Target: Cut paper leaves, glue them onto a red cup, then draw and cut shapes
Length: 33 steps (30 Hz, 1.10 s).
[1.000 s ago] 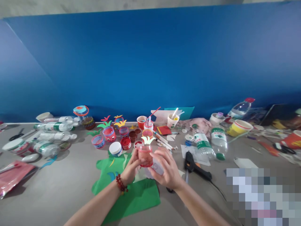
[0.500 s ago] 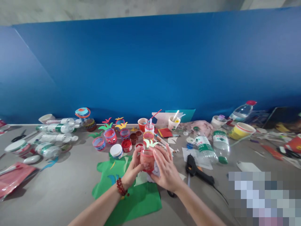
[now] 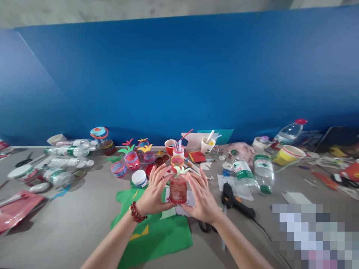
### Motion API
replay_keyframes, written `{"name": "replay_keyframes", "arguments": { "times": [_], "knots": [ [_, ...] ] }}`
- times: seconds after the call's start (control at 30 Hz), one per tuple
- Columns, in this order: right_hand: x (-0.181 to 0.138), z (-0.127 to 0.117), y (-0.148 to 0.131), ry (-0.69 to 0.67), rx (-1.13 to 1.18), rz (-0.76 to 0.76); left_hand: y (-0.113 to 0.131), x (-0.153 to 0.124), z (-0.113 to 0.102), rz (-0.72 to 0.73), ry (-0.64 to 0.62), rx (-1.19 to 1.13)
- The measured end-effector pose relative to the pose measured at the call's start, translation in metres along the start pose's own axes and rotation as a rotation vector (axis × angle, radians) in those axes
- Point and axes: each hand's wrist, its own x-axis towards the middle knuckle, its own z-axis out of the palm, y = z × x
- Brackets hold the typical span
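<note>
Between both hands is a red-painted cup (image 3: pixel 178 191), apparently a cut plastic bottle bottom, with a pale green paper leaf crown (image 3: pixel 181 170) at its rim. My left hand (image 3: pixel 154 192), with a beaded bracelet on the wrist, holds the cup's left side, thumb at the base. My right hand (image 3: pixel 203 196) grips the opposite side, thumb low and fingers near the rim. Beneath lies a green felt-like sheet (image 3: pixel 157 243) with yellow scraps on it. Behind stand similar painted cups, one red with eyes and green leaves (image 3: pixel 132 161).
A black glue gun (image 3: pixel 235 201) with a cord lies to the right, scissors (image 3: pixel 206 226) by my right wrist. Plastic bottles (image 3: pixel 263 172) lie on the right, more bottles (image 3: pixel 58 176) on the left. A white-lidded paint jar (image 3: pixel 139 179) stands near my left hand. A blue partition (image 3: pixel 179 82) rises behind.
The cup has turned between my hands. My left hand has shifted slightly left and up, and its fingers now extend toward the rim. More of the cup's front shows.
</note>
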Motion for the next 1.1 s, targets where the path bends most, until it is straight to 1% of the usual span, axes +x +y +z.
{"name": "replay_keyframes", "arguments": {
  "times": [0.13, 0.2, 0.37, 0.5, 0.6, 0.7, 0.8, 0.9, 0.97, 1.1],
  "knots": [
    [0.001, -0.004, 0.001, -0.044, 0.012, 0.004, 0.004, 0.001, -0.002, -0.03, 0.009, -0.034],
    [0.001, -0.008, 0.001, -0.062, 0.034, 0.011, 0.004, 0.001, -0.003, -0.017, 0.023, -0.01],
    [0.004, -0.016, -0.006, -0.005, 0.071, -0.019, 0.003, 0.0, -0.003, 0.054, 0.051, 0.135],
    [0.008, -0.018, -0.015, -0.02, 0.103, -0.037, 0.002, -0.001, 0.0, 0.061, 0.069, 0.174],
    [0.008, -0.018, -0.016, -0.004, 0.133, -0.049, 0.001, -0.001, 0.0, 0.076, 0.069, 0.205],
    [0.007, -0.017, -0.013, 0.027, 0.125, -0.009, 0.001, -0.001, -0.001, 0.085, 0.038, 0.293],
    [0.004, -0.016, -0.01, 0.083, 0.192, 0.01, -0.001, -0.001, -0.002, 0.092, 0.009, 0.356],
    [0.003, -0.015, -0.009, 0.131, 0.21, 0.091, -0.004, -0.002, -0.001, 0.083, -0.023, 0.326],
    [0.002, -0.016, -0.009, 0.125, 0.188, 0.148, -0.006, -0.003, 0.0, 0.075, -0.041, 0.291],
    [0.003, -0.015, -0.009, 0.103, 0.196, 0.148, -0.009, -0.003, 0.0, 0.072, -0.051, 0.227]
  ]
}}
